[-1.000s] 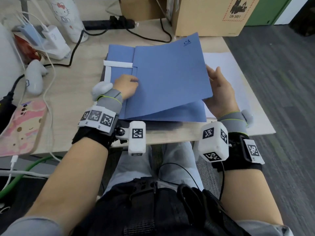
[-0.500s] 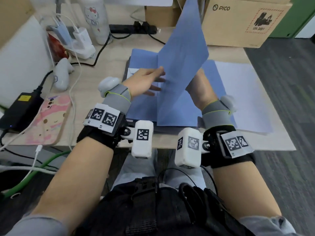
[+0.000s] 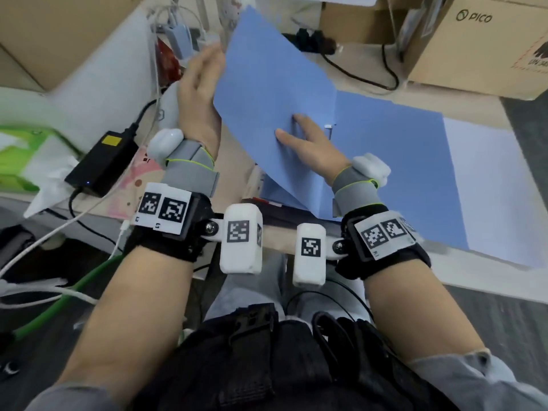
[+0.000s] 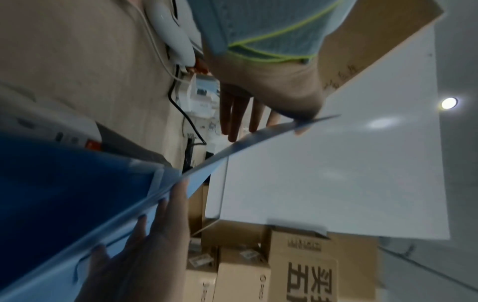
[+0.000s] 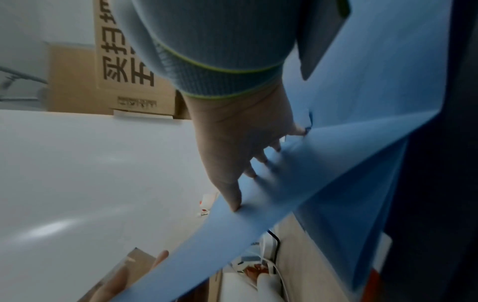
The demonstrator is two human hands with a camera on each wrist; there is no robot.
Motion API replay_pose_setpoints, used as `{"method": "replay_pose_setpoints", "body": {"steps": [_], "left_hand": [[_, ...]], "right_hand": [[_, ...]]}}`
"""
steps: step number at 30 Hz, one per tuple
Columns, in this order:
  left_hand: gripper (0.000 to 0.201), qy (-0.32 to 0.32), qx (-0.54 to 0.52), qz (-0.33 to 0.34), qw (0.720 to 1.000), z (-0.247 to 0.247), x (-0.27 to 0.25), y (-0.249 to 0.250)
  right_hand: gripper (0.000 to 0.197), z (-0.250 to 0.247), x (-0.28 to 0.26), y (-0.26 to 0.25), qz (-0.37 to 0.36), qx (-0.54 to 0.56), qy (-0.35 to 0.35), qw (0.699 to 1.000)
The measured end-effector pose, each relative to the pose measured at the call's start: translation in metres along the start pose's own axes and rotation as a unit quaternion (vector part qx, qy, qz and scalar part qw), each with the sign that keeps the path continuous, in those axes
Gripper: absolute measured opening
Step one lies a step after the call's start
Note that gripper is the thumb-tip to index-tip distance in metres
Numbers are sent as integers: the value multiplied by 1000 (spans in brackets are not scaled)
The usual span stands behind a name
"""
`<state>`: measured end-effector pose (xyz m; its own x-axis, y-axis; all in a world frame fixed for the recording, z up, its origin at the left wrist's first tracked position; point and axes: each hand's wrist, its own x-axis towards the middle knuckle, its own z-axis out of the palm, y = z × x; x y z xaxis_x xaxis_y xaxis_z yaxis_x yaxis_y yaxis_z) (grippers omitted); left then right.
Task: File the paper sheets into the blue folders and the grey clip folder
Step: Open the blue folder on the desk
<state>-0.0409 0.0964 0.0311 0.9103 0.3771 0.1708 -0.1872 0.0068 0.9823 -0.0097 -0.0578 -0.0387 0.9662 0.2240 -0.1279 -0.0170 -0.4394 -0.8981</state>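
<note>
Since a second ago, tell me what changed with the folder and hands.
The blue folder cover swung up from nearly flat and over toward the left. The left hand left the folder's lower leaf and now backs the raised cover with flat fingers. The right hand gave up its edge grip and presses flat. The white sheets stayed.

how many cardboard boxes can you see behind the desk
3: a PICO-marked box at far right, another behind the raised blue cover, and one at far left. More may be hidden.
</note>
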Motion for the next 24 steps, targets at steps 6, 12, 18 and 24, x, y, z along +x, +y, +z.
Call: {"method": "replay_pose_setpoints", "body": {"steps": [6,12,18,24], "left_hand": [[29,28,156,-32,987,-42,12,-28],[26,-72,281,-128,948,-55,17,-36],[31,-215,396,-145,881,-46,26,-34],[59,-226,488,-106,836,-18,22,-43]], "right_hand": [[66,26,6,7,62,-178,2,982],[63,31,4,6,89,-231,-4,969],[50,1,-2,2,71,-231,24,970],[45,-20,-6,-8,52,-157,-4,986]]}}
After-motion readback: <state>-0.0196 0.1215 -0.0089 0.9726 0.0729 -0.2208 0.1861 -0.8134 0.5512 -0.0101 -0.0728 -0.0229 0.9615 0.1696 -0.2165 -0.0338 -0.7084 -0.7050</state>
